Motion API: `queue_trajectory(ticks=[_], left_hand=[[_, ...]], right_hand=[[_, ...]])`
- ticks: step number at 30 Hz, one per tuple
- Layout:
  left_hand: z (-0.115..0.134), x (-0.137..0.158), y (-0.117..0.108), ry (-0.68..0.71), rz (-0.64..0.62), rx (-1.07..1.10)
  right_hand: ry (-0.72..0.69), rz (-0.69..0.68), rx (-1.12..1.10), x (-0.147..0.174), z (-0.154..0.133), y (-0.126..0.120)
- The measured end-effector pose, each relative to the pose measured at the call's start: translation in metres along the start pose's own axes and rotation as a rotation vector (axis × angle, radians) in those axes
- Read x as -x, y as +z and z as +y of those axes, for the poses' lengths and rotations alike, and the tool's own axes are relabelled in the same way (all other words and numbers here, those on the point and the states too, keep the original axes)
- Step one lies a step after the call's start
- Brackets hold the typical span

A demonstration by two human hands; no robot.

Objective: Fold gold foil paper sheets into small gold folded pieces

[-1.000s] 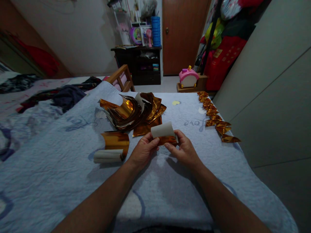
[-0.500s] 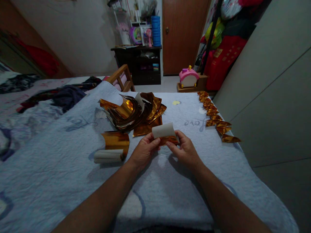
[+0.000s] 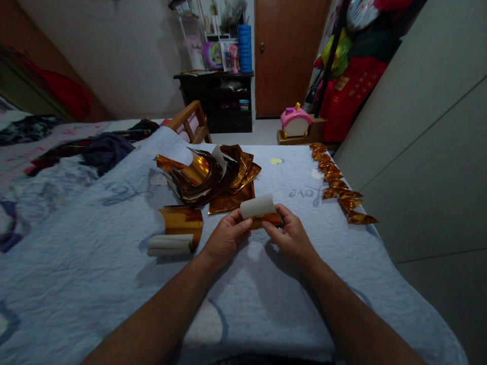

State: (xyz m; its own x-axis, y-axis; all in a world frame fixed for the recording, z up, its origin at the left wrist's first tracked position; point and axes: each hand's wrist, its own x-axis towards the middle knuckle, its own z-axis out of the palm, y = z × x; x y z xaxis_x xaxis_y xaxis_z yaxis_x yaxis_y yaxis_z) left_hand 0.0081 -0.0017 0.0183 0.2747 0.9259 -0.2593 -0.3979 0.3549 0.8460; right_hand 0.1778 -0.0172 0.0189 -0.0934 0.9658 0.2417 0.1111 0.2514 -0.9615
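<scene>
Between my two hands is a sheet of gold foil paper (image 3: pixel 257 207), its white back curling over at the top and a gold strip showing along the bottom. My left hand (image 3: pixel 227 234) pinches its left end, thumb in front. On the right end, my right hand (image 3: pixel 289 233) grips with the thumb pressed on the gold strip and the fingers behind. Just beyond lies a fanned pile of gold foil sheets (image 3: pixel 198 175). Left of my left hand rest a curved gold sheet (image 3: pixel 183 222) and a white-backed roll of sheets (image 3: pixel 170 245).
A row of folded gold foil pieces (image 3: pixel 337 187) runs along the right edge of the blue bedspread (image 3: pixel 114 284). Dark clothes (image 3: pixel 106 152) lie at the left. Past the bed stand a wooden chair (image 3: pixel 194 124), a dark cabinet (image 3: pixel 215 101) and a pink toy case (image 3: pixel 296 121).
The held foil paper has shifted very slightly to the right, and its white part curls a little more. Both hands keep their hold; the piles have not moved.
</scene>
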Motion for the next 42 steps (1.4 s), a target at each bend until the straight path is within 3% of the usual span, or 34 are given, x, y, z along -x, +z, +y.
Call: queue_trajectory(ticks=[10,19,29,32,38,42], left_hand=[[-0.004,-0.002,-0.004,0.037,-0.057,-0.02],[-0.005,-0.003,-0.007,0.024,0.009,-0.081],[-0.01,-0.004,-0.01,0.136,0.108,-0.216],[-0.008,-0.002,-0.007,0.15,0.135,-0.218],[-0.002,0.002,0.001,0.144,0.092,-0.24],[-0.003,0.003,0.0,0.198,0.096,-0.281]], right_hand=[[0.032,0.018,0.034,0.0,0.001,-0.001],[0.143,-0.025,-0.174,-0.002,0.007,0.001],[0.249,-0.1,-0.475,0.001,0.008,-0.004],[0.271,-0.055,-0.525,0.0,0.007,-0.006],[0.346,0.107,-0.407,-0.004,0.0,-0.005],[0.356,0.118,-0.379,-0.003,0.0,-0.005]])
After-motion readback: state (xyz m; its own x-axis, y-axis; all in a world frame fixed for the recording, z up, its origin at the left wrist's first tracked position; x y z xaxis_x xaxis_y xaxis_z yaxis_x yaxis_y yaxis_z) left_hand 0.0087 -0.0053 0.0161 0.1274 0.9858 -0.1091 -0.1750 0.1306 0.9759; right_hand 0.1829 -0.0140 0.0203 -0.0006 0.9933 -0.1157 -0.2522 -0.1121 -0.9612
